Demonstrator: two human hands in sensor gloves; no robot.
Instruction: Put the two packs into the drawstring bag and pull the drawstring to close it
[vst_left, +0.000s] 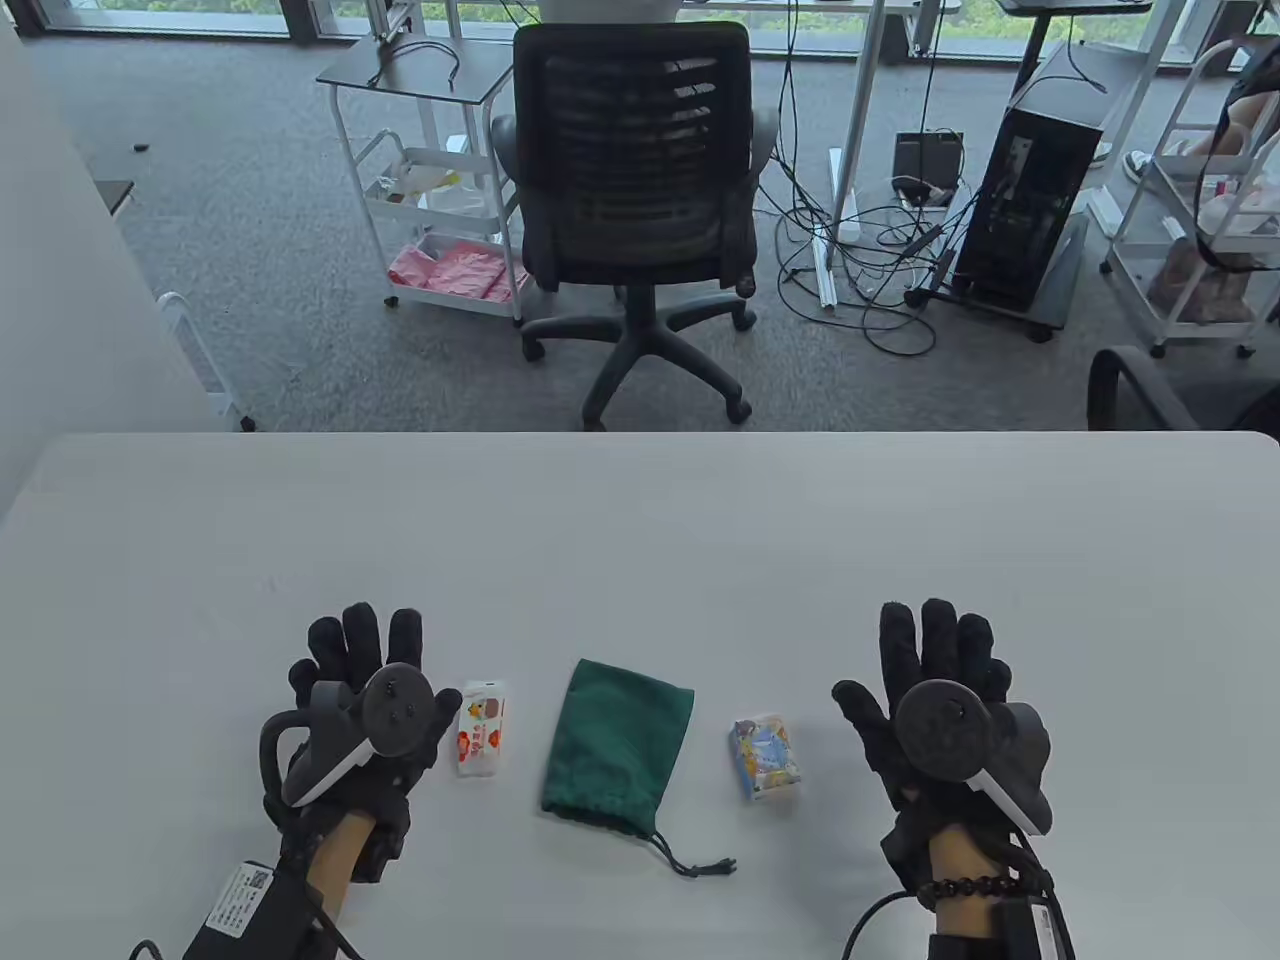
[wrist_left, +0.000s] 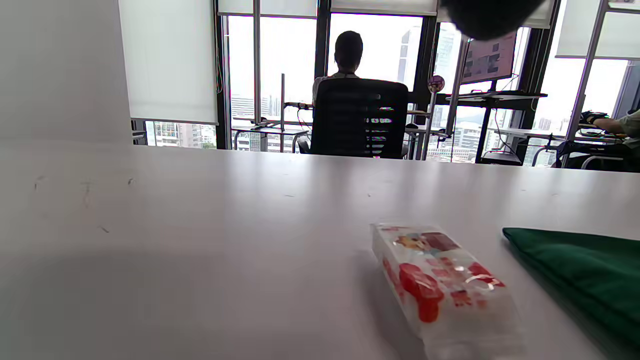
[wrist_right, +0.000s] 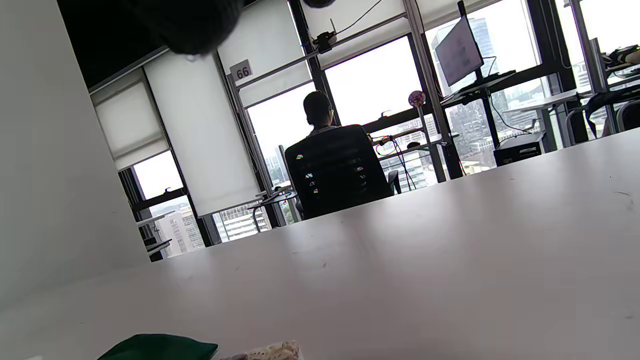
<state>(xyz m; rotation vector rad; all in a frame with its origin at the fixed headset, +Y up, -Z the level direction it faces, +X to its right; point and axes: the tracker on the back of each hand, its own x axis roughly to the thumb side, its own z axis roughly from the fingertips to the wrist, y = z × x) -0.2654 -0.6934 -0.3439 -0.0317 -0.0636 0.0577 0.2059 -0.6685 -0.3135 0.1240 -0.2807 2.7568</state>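
Hands rest flat on the bench, your left hand (vst_left: 350, 700) and right hand (vst_left: 935, 700) with fingers spread, gripping nothing. Green drawstring bag (vst_left: 615, 745) lies between the red-printed pack (vst_left: 481, 727) and blue-printed pack (vst_left: 765, 756), each near one hand, likely for easy reach.

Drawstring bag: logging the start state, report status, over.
Left hand and right hand open, flat on table. Green drawstring bag lies flat between both packs, untouched. Nothing in the way.
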